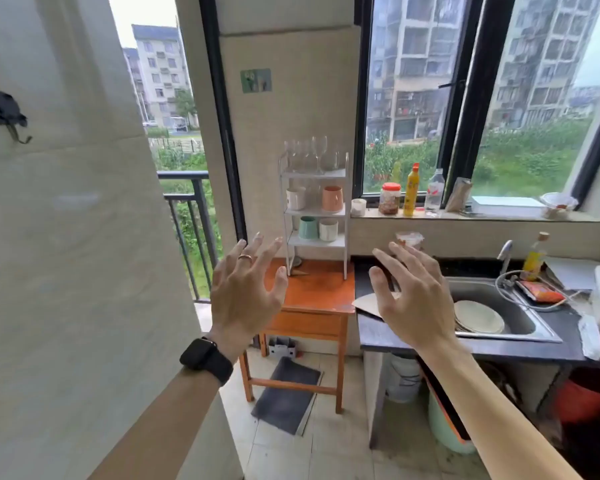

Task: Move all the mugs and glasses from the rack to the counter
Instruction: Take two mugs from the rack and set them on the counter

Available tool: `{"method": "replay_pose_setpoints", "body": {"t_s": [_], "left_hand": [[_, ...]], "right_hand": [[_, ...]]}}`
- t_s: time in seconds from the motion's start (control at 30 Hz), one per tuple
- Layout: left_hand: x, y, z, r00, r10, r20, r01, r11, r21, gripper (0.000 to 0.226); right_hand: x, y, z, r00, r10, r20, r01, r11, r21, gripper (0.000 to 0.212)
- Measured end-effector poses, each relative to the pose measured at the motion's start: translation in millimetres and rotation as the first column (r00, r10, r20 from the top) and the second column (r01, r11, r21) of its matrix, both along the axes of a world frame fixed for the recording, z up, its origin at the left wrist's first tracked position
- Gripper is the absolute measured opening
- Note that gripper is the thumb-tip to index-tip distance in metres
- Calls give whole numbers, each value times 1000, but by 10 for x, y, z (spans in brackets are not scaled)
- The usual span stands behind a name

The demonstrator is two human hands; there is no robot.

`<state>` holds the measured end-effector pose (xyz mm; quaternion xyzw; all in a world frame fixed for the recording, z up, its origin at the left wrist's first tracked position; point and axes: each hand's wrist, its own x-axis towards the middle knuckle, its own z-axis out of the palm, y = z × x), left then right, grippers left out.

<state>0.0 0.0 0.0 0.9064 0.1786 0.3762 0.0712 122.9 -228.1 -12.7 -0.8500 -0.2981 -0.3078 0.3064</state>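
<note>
A white three-shelf rack (346,216) stands on an orange wooden table (312,292) against the wall. Several wine glasses (318,152) stand on its top shelf. The middle shelf holds a white mug (296,198) and a peach mug (333,199). A mint-green mug (308,227) and a white mug (328,230) sit on the lowest shelf. My left hand (245,292) and my right hand (413,296) are raised in front of the rack, fingers spread, holding nothing. The dark counter (395,336) lies to the right of the table.
A steel sink (534,306) with plates (478,317) is set in the counter, with a tap (505,252) behind it. Bottles and jars (411,190) line the window sill. A piece of cardboard (364,301) lies on the counter's left end. A wall stands at my left.
</note>
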Motion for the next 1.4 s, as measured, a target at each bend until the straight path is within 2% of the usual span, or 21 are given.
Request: {"method": "replay_pose_setpoints", "body": {"t_s": [0.13, 0.4, 0.67, 0.8, 0.9, 1.17, 1.33, 1.4], "left_hand": [[408, 234, -435, 988, 18, -156, -23, 999, -31, 52], [1489, 1150, -935, 953, -8, -302, -25, 994, -105, 53], [2467, 1844, -1123, 931, -55, -360, 2, 989, -146, 50], [3000, 2109, -1254, 929, -92, -358, 37, 987, -156, 48], [3472, 2305, -1325, 929, -85, -361, 34, 989, -146, 45], [4684, 2814, -1302, 923, -28, -385, -24, 991, -130, 39], [5182, 3009, -1441, 893, -36, -449, -88, 964, -252, 43], [5360, 3099, -1570, 875, -81, -478, -116, 922, -369, 45]], "right_hand": [[348, 271, -430, 985, -40, -166, 26, 996, -84, 46], [1282, 1055, -837, 959, -88, -268, 40, 983, -181, 53], [2082, 1720, -1021, 935, -164, -316, 82, 963, -257, 46], [2539, 1983, -1145, 933, -165, -319, 88, 966, -242, 42], [2983, 2199, -1226, 938, -147, -313, 78, 971, -225, 47], [4291, 2790, -1297, 920, -114, -375, 23, 971, -239, 38], [4862, 3102, -1404, 857, -77, -509, -64, 965, -254, 39], [5041, 3236, -1485, 811, -58, -582, -103, 965, -240, 41]]}}
